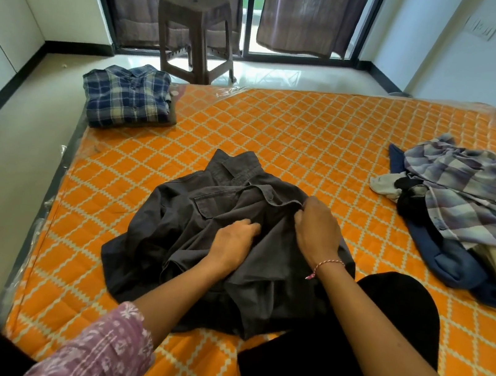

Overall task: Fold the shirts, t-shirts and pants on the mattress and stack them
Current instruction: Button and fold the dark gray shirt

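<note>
Your left hand point(233, 244) has its fingers curled into a bunch of cloth near the middle of the dark grey shirt point(200, 232), and your right hand point(318, 228) pinches the front edge of the same shirt just below the collar. The two hands sit close together but do not touch. A pink thread bracelet point(326, 267) circles your right wrist. The shirt lies rumpled and unfolded on the orange mattress point(312, 139) right in front of your knee, collar pointing away from you, chest pocket showing on the left side. At the far left corner of the mattress rests a folded blue plaid shirt point(128, 95). Well off to your right is a loose heap of clothes point(470, 210) topped by a pale checked shirt. Beyond the mattress a brown stool point(196, 33) stands by the curtains point(310, 9).
</note>
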The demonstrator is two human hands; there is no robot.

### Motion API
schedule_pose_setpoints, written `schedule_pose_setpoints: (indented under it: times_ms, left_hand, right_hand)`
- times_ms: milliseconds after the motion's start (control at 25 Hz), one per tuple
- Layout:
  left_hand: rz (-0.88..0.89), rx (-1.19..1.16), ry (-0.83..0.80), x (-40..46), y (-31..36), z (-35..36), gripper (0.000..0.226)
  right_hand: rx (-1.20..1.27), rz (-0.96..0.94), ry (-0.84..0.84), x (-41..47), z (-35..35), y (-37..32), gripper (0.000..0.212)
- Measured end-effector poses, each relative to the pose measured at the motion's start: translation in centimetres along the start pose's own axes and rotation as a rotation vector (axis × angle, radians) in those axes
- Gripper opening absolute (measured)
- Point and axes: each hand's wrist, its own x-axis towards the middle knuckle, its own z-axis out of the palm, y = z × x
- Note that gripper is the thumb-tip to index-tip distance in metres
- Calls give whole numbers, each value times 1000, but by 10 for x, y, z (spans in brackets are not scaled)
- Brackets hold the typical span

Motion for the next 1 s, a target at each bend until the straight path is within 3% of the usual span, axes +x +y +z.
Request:
schedule_pose_setpoints:
  times_ms: [240, 480, 560, 720, 800, 880, 1000]
  left_hand:
    - [-171, 190, -145, 26, 22, 13, 23]
    - [-180, 241, -190, 27, 17, -3, 15]
    - [-181, 32, -235, 29, 1, -22, 9]
    - [-118, -560, -493, 24, -26, -80, 26]
    - [-108, -657, -523, 16, -23, -98, 29]
    - [-96, -700, -505, 8, -17, -100, 28]
    - [-73, -765, -439, -4, -5, -87, 28]
  right_hand:
    - [-52, -20, -119, -10, 7, 5, 15]
    - [43, 25, -151, -13, 7, 3, 18]
    - [67, 26, -168, -12, 3, 3, 18]
    - [-72, 6, -73, -8, -14, -2, 22]
    - [-29, 42, -47, -12, -20, -13, 22]
    - [178, 100, -85, -22, -19, -31, 18]
    - [413, 112, -165, -43, -8, -48, 32]
